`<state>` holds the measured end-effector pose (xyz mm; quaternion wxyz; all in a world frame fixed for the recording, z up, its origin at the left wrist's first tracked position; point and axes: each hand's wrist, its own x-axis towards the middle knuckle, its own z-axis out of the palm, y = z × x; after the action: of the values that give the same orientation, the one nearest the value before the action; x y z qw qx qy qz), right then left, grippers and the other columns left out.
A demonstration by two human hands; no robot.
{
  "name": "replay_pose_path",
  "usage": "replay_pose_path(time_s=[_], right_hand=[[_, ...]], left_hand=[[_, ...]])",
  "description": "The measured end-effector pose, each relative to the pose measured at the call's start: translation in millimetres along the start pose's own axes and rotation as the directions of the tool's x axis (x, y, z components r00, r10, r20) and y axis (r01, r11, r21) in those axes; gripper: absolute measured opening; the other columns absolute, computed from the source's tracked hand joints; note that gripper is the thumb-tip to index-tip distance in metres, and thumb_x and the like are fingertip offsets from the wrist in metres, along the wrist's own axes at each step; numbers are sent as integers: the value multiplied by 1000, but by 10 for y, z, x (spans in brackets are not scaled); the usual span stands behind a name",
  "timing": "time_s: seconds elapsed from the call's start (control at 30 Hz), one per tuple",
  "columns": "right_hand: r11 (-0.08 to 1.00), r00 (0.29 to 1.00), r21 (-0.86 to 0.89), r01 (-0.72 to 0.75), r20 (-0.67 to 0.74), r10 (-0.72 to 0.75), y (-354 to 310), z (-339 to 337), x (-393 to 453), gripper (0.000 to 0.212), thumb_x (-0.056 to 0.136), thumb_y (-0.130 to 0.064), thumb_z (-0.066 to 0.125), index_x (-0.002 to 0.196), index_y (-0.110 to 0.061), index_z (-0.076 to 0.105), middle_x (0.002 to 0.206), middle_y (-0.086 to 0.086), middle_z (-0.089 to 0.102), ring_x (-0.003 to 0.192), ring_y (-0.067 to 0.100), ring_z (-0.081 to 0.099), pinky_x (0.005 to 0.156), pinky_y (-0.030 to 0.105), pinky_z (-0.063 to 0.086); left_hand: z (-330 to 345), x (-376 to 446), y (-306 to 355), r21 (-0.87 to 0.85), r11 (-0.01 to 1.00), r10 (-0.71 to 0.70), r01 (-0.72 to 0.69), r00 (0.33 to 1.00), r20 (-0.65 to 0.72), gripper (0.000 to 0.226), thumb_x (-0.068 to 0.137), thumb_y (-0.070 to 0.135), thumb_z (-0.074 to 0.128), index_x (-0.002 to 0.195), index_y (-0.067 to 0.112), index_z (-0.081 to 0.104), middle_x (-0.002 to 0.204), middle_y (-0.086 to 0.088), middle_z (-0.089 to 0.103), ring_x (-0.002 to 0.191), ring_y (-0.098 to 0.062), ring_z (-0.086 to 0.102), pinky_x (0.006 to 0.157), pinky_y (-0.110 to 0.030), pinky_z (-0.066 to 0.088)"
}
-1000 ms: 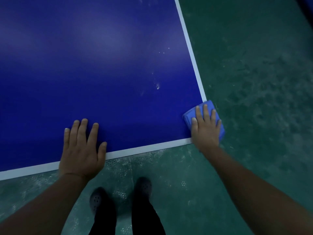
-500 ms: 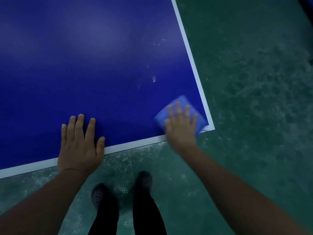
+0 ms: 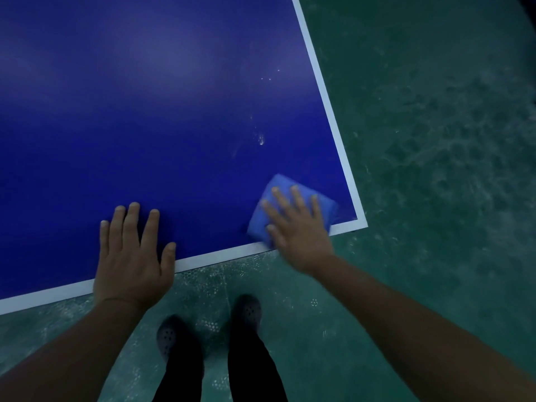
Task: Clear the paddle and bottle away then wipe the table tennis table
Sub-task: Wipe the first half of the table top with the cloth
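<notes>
Green floor (image 3: 420, 140) surrounds the corner of a dark blue desk (image 3: 145, 111) edged in white. Left hand (image 3: 132, 256) lies flat on the near edge, fingers straight and spread, grip released. Right hand (image 3: 298, 230) presses flat on a blue cloth (image 3: 278, 187) just inside the near right corner, fingers straight. Pale smudges (image 3: 261, 139) sit beyond the cloth. Dark shoes (image 3: 249, 311) stand below.

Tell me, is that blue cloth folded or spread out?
Folded: the blue cloth is a compact thick pad under the right hand.

Blue table tennis table (image 3: 145, 111), white-edged, folded blue cloth (image 3: 293, 198) near corner
</notes>
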<state>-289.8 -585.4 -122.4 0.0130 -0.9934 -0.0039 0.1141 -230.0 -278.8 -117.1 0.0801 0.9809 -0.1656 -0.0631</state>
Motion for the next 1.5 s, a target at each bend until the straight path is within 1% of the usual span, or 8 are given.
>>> replay_pose_path(time_s=[0.2, 0.4, 0.67, 0.87, 1.13, 1.3, 1.4, 1.5], right_hand=[[724, 739, 196, -662, 5, 674, 360, -39, 44, 56, 104, -46, 13, 158, -34, 7, 167, -7, -4, 153, 25, -7, 120, 59, -2], [988, 992, 99, -117, -38, 121, -738, 37, 46, 55, 103, -47, 21, 155, -31, 22, 165, -2, 19, 152, 30, 11, 120, 59, 5], [667, 693, 226, -710, 57, 719, 138, -76, -114, 55, 106, -43, 20, 158, -33, 5, 167, -5, -6, 153, 25, -9, 121, 54, -4], [980, 986, 115, -165, 53, 160, -776, 24, -81, 60, 100, -51, 10, 157, -33, 15, 167, -5, 6, 153, 26, -2, 120, 52, 1], [637, 661, 221, -739, 53, 748, 63, -118, 113, 57, 105, -46, 18, 158, -35, 5, 167, -5, -5, 153, 27, -5, 120, 58, 3], [946, 950, 158, -282, -91, 298, -1699, -39, 259, 55, 101, -44, 27, 153, -28, 35, 163, 2, 26, 149, 36, 22, 117, 60, 14], [993, 994, 52, 109, -17, -108, -1953, -42, 274, 56, 99, -50, 26, 152, -32, 36, 162, -1, 29, 149, 34, 22, 117, 59, 14], [977, 976, 24, -213, -30, 214, -1258, -119, 438, 60, 99, -50, 16, 156, -33, 25, 165, -2, 15, 151, 34, 14, 117, 58, 14]], left_hand=[[-4, 0, -15, -17, 1000, 3, -3, 1000, -3, 72, 95, 48, 27, 148, 0, 38, 155, -28, 25, 148, -42, 14, 122, -53, 3], [-30, -26, -43, -106, 993, 38, -42, 999, -37, 69, 95, 44, 29, 145, -2, 41, 154, -27, 29, 148, -40, 17, 123, -53, 4], [-150, -131, -220, -219, 973, 60, -80, 994, -96, 63, 93, 38, 36, 140, -3, 48, 150, -24, 37, 146, -39, 22, 123, -43, 0], [-172, -230, -988, -125, 991, -50, 43, 997, -55, 65, 91, 41, 34, 139, 1, 46, 148, -24, 38, 143, -40, 25, 121, -44, 0], [-209, -278, -1785, -24, 995, -100, 99, 994, -39, 64, 91, 43, 34, 139, 1, 45, 147, -25, 37, 141, -41, 27, 120, -49, 3], [-298, -303, -1689, -88, 989, -121, 115, 990, -67, 66, 91, 42, 34, 137, -4, 47, 146, -28, 36, 142, -44, 25, 120, -54, 8], [-331, -331, -1682, -95, 990, -116, 109, 991, -67, 68, 92, 43, 33, 139, -4, 45, 150, -27, 32, 145, -42, 20, 122, -53, 6], [-330, -326, -1692, -100, 991, -100, 94, 993, -63, 68, 93, 43, 32, 140, -4, 46, 151, -27, 33, 145, -42, 21, 122, -53, 6]])
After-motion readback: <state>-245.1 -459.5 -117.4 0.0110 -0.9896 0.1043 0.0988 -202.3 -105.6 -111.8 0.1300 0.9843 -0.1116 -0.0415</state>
